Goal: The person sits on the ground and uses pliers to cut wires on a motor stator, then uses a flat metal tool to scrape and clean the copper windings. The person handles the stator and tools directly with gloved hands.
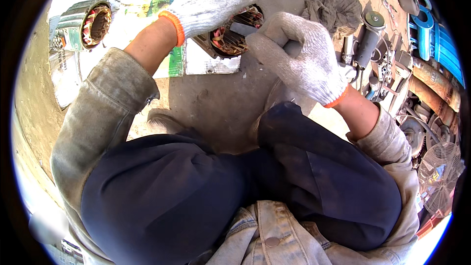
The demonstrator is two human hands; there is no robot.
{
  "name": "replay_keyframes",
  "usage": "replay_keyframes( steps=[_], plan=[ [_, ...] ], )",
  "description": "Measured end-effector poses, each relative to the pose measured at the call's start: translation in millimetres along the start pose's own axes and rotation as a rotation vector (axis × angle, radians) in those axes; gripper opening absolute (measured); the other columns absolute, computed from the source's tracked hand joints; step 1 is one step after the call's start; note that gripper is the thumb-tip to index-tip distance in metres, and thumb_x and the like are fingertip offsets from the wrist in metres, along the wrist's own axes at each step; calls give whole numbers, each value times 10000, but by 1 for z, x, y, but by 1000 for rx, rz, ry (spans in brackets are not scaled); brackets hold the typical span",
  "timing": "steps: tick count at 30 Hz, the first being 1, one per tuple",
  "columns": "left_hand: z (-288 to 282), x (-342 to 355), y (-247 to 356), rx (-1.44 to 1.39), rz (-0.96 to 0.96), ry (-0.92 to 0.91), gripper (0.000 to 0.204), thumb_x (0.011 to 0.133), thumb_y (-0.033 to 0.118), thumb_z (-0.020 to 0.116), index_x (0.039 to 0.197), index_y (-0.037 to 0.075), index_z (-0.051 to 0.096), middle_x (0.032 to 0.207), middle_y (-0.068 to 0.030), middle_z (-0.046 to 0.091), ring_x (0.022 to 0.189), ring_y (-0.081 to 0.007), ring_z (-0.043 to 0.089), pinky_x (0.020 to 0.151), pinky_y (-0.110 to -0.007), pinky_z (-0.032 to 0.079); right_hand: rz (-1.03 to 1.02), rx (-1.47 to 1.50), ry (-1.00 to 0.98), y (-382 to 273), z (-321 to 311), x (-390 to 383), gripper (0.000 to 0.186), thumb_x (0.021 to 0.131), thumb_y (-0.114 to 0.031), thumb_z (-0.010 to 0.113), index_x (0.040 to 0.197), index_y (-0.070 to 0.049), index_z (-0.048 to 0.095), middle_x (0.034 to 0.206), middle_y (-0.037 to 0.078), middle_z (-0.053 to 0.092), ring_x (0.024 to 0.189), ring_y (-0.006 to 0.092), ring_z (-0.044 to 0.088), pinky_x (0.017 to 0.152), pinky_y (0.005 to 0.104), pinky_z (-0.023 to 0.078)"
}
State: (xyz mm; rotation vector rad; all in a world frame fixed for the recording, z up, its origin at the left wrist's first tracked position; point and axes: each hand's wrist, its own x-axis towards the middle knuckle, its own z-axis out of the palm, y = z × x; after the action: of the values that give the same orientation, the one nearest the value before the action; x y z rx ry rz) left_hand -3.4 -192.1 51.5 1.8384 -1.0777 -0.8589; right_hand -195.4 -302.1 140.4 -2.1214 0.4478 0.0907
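A motor stator [226, 49] lies on its side in front of me, its round opening with red and copper windings facing me. My left hand [216, 2], in a white knit glove with an orange cuff, lies over the top of its housing and grips it; some fingertips are hidden. My right hand [299, 51], gloved alike, is closed around a flat metal blade [243, 29]. The blade reaches into the stator's opening, against the windings. Its handle is hidden in the glove.
A second motor stator [83, 25] stands at the left on printed sheeting [66, 76]. To the right lie a dark rag [333, 10], an angle grinder [369, 39], blue metal parts [424, 27], rusty pipes [431, 88] and a round wire fan guard [440, 172]. My bent knees are close below my hands.
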Motion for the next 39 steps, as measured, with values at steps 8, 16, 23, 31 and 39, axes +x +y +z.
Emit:
replay_keyframes(
  steps=[8,16,23,31,39],
  plan=[
    [2,-4,-2,-5,4,-51,452,1072,423,647,1213,28,816,1108,-173,807,986,-294,770,927,-410,596,59,69,27,9,8,-1,290,960,-273,817,844,-18,742,715,151,695,630,244,710,615,406,548],
    [6,-3,-23,131,129,-34,519,1080,505,653,1273,52,819,1199,-155,821,1072,-295,785,987,-406,607,6,97,44,13,19,-8,280,952,-225,836,796,-31,706,726,152,709,655,340,731,633,433,564],
    [5,-5,-13,97,60,-54,489,1090,464,641,1266,43,815,1245,-145,807,1114,-295,773,1007,-400,594,-88,39,80,14,26,-8,302,954,-245,845,805,-23,704,737,168,699,676,356,723,633,445,556],
    [6,-5,-10,135,67,-58,446,1079,428,651,1255,53,817,1228,-145,812,1097,-298,777,1001,-390,591,-87,9,13,13,25,0,303,948,-254,859,811,-34,703,735,155,719,681,356,743,640,418,575],
    [6,-4,-16,192,235,-12,470,1079,453,650,1259,51,815,1225,-153,810,1087,-302,778,1002,-396,599,-120,-78,-47,14,22,9,266,940,-230,850,835,-29,712,730,169,704,690,380,731,650,466,570]
  ],
)
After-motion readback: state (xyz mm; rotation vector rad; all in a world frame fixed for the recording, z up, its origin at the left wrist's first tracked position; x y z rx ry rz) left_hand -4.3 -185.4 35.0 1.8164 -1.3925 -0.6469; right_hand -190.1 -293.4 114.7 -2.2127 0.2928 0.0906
